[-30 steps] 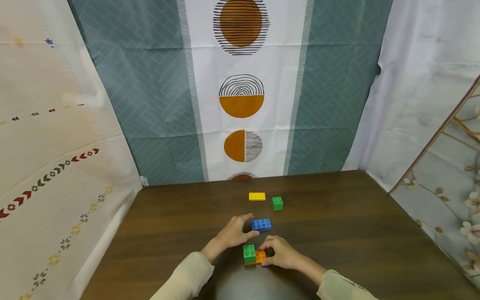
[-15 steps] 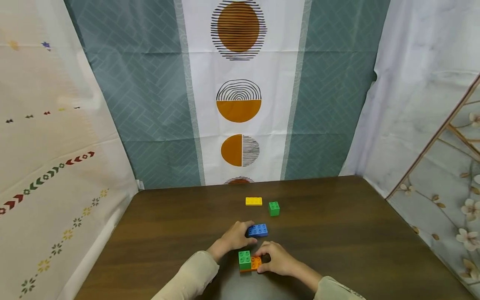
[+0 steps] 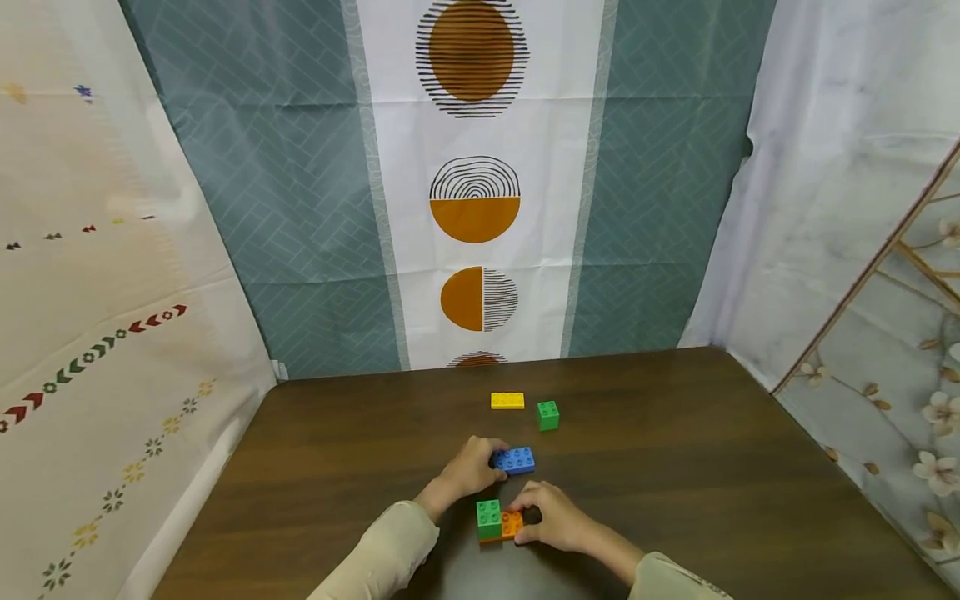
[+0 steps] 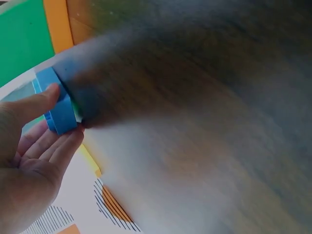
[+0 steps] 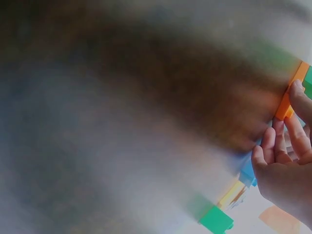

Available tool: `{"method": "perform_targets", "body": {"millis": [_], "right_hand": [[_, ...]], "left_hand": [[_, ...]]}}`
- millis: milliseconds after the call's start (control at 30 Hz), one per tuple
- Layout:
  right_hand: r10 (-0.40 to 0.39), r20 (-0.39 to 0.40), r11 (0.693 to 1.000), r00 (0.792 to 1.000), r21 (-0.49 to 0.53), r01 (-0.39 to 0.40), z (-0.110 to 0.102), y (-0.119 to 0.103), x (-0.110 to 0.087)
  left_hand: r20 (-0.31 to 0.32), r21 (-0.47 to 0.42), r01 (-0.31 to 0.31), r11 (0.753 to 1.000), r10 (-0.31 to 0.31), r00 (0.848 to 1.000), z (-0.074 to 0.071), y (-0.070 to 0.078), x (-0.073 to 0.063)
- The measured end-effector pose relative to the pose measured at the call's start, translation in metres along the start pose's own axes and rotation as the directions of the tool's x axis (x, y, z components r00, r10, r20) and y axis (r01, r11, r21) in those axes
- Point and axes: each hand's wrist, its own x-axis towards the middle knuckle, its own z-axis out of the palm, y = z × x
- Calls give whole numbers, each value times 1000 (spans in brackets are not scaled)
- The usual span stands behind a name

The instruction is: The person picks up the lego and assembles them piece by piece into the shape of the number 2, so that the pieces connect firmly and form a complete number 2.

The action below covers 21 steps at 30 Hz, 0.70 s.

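Note:
My left hand (image 3: 470,467) pinches the left end of a blue eight-stud building brick (image 3: 514,460) between thumb and fingers. In the left wrist view the thumb lies across the side of the blue brick (image 4: 57,101), with the fingers on its other side. Nearer the body, a green brick (image 3: 488,518) is stacked on the left part of a flat orange brick (image 3: 512,524). My right hand (image 3: 557,517) holds the right end of that orange brick. The right wrist view shows the thumb on the orange brick (image 5: 291,92) and fingers at its end.
Farther back on the dark wooden table (image 3: 360,433) lie a thin yellow brick (image 3: 507,401) and a second green brick (image 3: 548,416). Patterned cloths hang behind the table and along both sides.
My left hand has closed in on the blue brick and now pinches its left end. The right hand stays at the orange brick. The head view has shifted slightly.

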Motion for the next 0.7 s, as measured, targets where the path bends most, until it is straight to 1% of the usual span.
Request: {"method": "perform_targets", "body": {"millis": [200, 333, 433, 533, 700], "right_hand": [[0, 18, 1000, 1000, -16, 0, -3, -1, 0], [0, 10, 1000, 1000, -25, 1, -4, 0, -2], [-3, 8, 999, 1000, -33, 3, -4, -1, -2], [2, 7, 999, 1000, -41, -1, -3, -2, -1], [1, -3, 999, 1000, -51, -1, -2, -1, -1]], "left_hand": [[-14, -34, 5, 999, -6, 1000, -11, 2, -6], [-57, -111, -23, 994, 17, 998, -19, 5, -12], [-106, -180, -53, 982, 34, 994, -29, 4, -19], [-135, -218, -66, 974, 37, 990, -42, 3, -27], [-149, -224, -69, 972, 35, 988, -59, 2, -44]]}}
